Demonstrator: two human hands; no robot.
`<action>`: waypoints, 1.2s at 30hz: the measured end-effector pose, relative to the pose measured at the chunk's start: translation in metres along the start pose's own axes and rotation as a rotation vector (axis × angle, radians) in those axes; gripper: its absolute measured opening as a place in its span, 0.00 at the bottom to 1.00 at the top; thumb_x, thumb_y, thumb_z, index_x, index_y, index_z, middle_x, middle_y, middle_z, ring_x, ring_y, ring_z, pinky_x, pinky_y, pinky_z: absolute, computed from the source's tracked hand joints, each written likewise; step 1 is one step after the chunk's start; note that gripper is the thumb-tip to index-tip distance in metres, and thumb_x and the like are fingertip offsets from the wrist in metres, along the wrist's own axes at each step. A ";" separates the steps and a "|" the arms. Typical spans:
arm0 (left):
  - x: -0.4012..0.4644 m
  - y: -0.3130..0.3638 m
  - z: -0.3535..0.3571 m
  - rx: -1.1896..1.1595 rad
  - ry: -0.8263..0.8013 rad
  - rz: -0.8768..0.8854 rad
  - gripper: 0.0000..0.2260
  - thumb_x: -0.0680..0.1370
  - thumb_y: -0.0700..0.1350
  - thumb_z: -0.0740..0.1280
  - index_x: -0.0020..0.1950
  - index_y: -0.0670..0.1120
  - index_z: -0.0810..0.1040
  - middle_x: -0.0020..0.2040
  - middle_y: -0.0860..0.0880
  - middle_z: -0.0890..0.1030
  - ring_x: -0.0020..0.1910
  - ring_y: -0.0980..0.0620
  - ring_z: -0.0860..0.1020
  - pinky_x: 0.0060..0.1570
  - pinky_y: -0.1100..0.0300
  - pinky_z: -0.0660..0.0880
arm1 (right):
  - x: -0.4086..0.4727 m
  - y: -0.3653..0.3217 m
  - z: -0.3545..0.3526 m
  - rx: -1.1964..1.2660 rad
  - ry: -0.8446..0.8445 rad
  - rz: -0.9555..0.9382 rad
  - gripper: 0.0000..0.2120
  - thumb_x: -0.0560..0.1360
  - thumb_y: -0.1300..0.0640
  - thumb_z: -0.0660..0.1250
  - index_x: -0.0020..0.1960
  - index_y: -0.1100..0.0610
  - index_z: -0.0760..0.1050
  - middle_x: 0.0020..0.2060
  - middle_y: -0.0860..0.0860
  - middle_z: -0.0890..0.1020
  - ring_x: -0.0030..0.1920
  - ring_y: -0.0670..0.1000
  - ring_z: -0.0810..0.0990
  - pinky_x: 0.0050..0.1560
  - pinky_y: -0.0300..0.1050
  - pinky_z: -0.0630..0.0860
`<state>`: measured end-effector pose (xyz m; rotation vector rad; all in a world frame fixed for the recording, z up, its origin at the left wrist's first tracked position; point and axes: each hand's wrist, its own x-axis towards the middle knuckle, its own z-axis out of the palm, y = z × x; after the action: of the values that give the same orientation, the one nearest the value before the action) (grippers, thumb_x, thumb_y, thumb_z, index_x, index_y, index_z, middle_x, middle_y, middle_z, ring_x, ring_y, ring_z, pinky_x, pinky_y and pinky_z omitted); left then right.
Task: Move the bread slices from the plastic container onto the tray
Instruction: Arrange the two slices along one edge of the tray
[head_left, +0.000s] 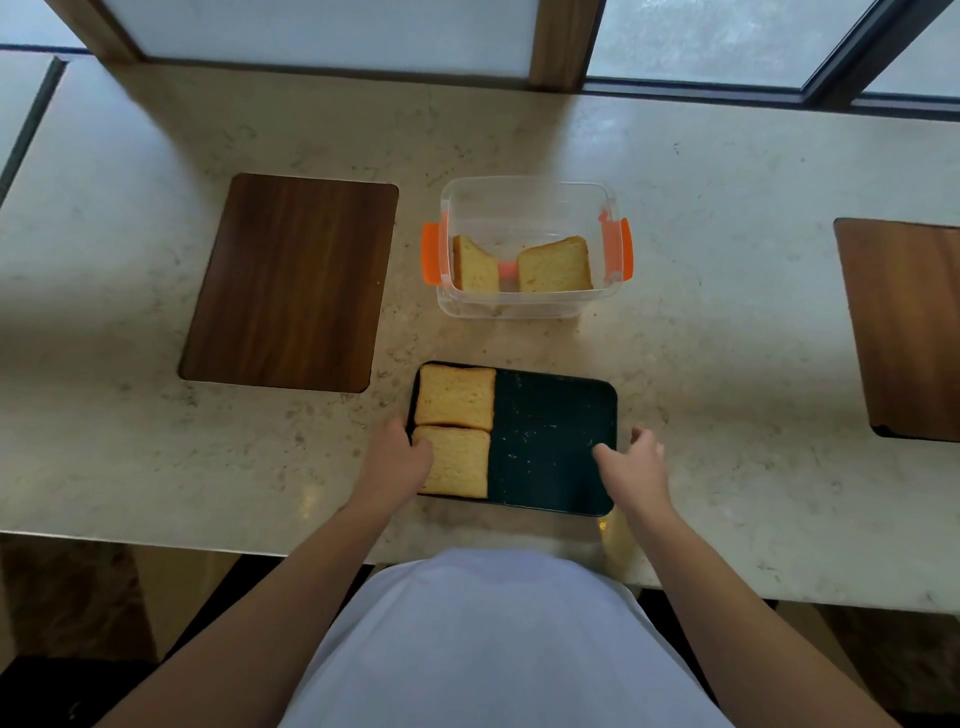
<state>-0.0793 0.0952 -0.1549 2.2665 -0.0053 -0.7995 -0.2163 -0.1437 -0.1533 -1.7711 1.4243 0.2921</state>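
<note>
Right half of the tray (550, 441) lies bare; left hand (400, 457) touches the near slice (460, 462) at its left rim, grasp unclear; right hand (636, 465) hovers relaxed, empty.

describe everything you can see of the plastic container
The plastic container is a clear, rectangular tub with rounded corners and no lid on it. It has orange latches at its left and right sides. It stands upright on the pale stone-look counter, beyond the tray and right of a wooden board. Two bread slices lean inside it, near its front wall. Nothing else touches it.
</note>
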 end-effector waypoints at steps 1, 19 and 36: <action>-0.001 0.001 0.000 -0.008 -0.008 -0.012 0.05 0.75 0.41 0.59 0.46 0.43 0.74 0.38 0.45 0.77 0.31 0.54 0.73 0.28 0.61 0.67 | 0.002 0.000 0.001 0.021 -0.057 0.011 0.29 0.74 0.55 0.66 0.73 0.60 0.64 0.69 0.59 0.69 0.64 0.60 0.73 0.62 0.63 0.75; -0.014 0.013 0.016 0.305 0.100 0.131 0.22 0.74 0.44 0.63 0.67 0.40 0.67 0.63 0.42 0.69 0.60 0.46 0.68 0.56 0.53 0.70 | -0.007 -0.019 0.009 -0.275 0.137 -0.389 0.31 0.74 0.55 0.66 0.75 0.58 0.63 0.72 0.55 0.67 0.69 0.56 0.67 0.67 0.57 0.70; -0.017 0.012 0.028 0.318 0.064 0.021 0.29 0.74 0.47 0.65 0.72 0.41 0.61 0.70 0.40 0.64 0.66 0.43 0.64 0.62 0.48 0.66 | -0.033 -0.054 0.079 -0.007 -0.540 -0.138 0.28 0.74 0.55 0.69 0.72 0.58 0.68 0.52 0.50 0.78 0.53 0.52 0.80 0.57 0.56 0.80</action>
<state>-0.1055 0.0721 -0.1535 2.5859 -0.1347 -0.7581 -0.1547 -0.0630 -0.1579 -1.6223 0.9131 0.6458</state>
